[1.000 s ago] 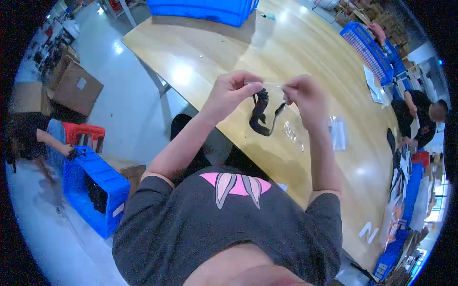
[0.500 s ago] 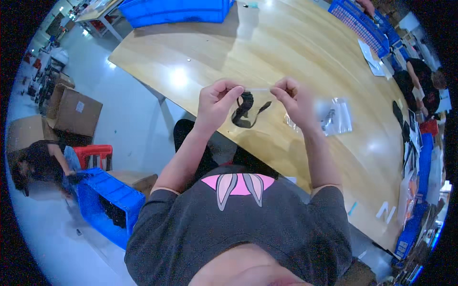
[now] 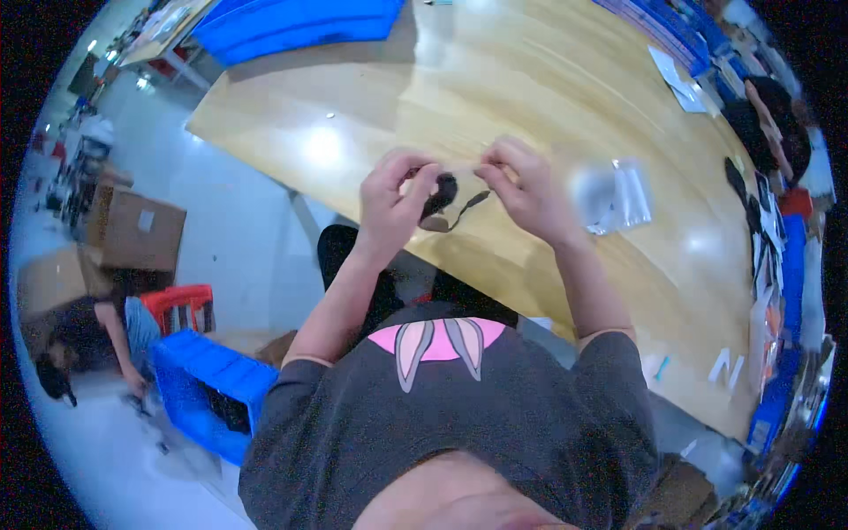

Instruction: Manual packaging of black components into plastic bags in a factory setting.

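Note:
A thin clear strip, seemingly the top edge of a clear plastic bag (image 3: 459,168), spans the gap between my fingertips. My left hand (image 3: 386,208) pinches its left end with thumb and forefinger, and the right end sits between the fingertips of my right hand (image 3: 527,199). Just below hangs or lies a coiled black cable (image 3: 443,193), partly covered by my left fingers, with a loose end curving toward my right hand. Whether the cable is inside the bag is hard to make out. Beyond my right wrist, a clear bag with small dark contents (image 3: 609,199) lies on the table.
The wooden table (image 3: 530,79) has its slanting edge close to my body. A blue bin (image 3: 300,31) stands at the far left, a blue basket (image 3: 658,31) far right. Floor-level on the left are a blue crate (image 3: 208,349), a red stool (image 3: 179,300), cartons (image 3: 137,230) and a bending person.
My hands have drawn slightly closer together, and more of the cable coil is now behind my left fingers. The whole view has shifted a little.

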### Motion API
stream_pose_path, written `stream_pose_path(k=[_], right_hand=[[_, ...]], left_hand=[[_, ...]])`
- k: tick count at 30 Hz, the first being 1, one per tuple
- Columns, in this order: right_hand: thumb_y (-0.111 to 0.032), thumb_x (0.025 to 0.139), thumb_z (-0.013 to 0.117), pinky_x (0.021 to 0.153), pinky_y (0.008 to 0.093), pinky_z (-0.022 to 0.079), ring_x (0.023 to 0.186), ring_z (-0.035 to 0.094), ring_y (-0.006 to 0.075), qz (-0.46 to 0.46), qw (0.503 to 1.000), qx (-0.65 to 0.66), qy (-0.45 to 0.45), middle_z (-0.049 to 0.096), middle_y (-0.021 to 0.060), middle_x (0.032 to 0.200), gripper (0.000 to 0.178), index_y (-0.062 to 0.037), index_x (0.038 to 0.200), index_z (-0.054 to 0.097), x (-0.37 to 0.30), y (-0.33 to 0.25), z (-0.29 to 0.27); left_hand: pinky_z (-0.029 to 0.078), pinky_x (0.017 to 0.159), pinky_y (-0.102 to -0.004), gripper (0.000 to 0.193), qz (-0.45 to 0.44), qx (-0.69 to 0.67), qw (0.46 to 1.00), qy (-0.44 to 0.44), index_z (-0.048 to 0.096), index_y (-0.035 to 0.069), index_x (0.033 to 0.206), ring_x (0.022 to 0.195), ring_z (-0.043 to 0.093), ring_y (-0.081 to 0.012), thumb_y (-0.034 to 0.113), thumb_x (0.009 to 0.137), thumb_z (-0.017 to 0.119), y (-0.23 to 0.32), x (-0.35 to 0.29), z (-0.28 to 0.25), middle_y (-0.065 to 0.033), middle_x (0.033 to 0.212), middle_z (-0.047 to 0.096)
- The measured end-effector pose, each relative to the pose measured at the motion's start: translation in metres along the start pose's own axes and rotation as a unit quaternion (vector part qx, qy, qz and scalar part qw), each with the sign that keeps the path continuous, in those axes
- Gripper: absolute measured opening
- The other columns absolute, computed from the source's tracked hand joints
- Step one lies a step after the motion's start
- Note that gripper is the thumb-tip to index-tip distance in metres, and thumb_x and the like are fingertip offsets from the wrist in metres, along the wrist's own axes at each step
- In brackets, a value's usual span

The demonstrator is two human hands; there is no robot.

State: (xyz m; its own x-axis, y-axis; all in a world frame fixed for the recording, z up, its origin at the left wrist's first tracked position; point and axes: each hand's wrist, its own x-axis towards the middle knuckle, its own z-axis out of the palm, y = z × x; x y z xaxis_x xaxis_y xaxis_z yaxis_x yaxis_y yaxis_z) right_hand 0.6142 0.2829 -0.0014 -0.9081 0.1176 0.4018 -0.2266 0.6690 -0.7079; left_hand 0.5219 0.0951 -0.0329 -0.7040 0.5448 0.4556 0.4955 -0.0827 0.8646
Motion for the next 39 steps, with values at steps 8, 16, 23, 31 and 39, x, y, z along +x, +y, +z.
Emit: stream_pose_path(k=[8,16,23,31,39], right_hand=[[-0.02,0.088,0.067,0.073,0.0389,0.047,0.081,0.06,0.0299,-0.069,0.994,0.011,-0.088,0.06,0.0081,0.081,0.017,-0.0044,0.087,0.062,0.001,-0.004,0.013],[-0.028,0.089,0.065,0.078,0.0398,0.04,0.079,0.06,0.0256,-0.131,0.981,-0.128,-0.066,0.058,0.005,0.079,0.021,-0.0102,0.079,0.058,-0.009,-0.016,-0.01],[-0.014,0.082,0.071,0.074,0.0405,0.04,0.075,0.054,0.0312,-0.169,0.974,-0.143,-0.05,0.055,0.0098,0.077,0.016,-0.007,0.077,0.058,-0.009,-0.022,-0.023],[-0.016,0.091,0.067,0.079,0.0344,0.048,0.084,0.054,0.0235,0.192,0.956,-0.179,-0.134,0.058,0.0096,0.093,0.021,0.0026,0.097,0.059,-0.055,0.11,-0.1],[-0.02,0.091,0.063,0.098,0.0499,0.039,0.109,0.052,0.0409,0.1,0.891,-0.389,-0.212,0.057,0.0256,0.119,0.037,0.0036,0.119,0.056,-0.098,0.168,-0.057]], left_hand=[[0.047,0.067,-0.027,0.003,0.065,0.033,0.997,0.005,0.063,-0.001,0.09,0.07,0.057,-0.0145,0.0,0.089,0.066,0.001,-0.01,-0.001,-0.0056,0.081,0.063],[0.049,0.073,-0.0303,0.007,0.105,0.101,0.989,-0.035,0.061,-0.001,0.086,0.079,0.062,-0.0221,-0.003,0.084,0.068,0.021,0.002,-0.001,-0.0102,0.083,0.063],[0.049,0.072,-0.0322,0.005,0.095,0.092,0.991,-0.026,0.063,-0.001,0.089,0.078,0.062,-0.0222,0.002,0.087,0.067,0.02,0.003,-0.024,-0.0102,0.083,0.063],[0.048,0.054,-0.0304,0.013,-0.064,-0.186,0.943,0.267,0.064,-0.001,0.089,0.064,0.06,-0.0123,0.012,0.091,0.063,-0.03,0.058,-0.053,-0.0082,0.074,0.064],[0.05,0.056,-0.0291,0.009,-0.189,-0.498,0.699,0.478,0.067,0.002,0.088,0.064,0.061,-0.0146,0.009,0.086,0.062,-0.184,0.099,-0.074,-0.0067,0.081,0.066]])
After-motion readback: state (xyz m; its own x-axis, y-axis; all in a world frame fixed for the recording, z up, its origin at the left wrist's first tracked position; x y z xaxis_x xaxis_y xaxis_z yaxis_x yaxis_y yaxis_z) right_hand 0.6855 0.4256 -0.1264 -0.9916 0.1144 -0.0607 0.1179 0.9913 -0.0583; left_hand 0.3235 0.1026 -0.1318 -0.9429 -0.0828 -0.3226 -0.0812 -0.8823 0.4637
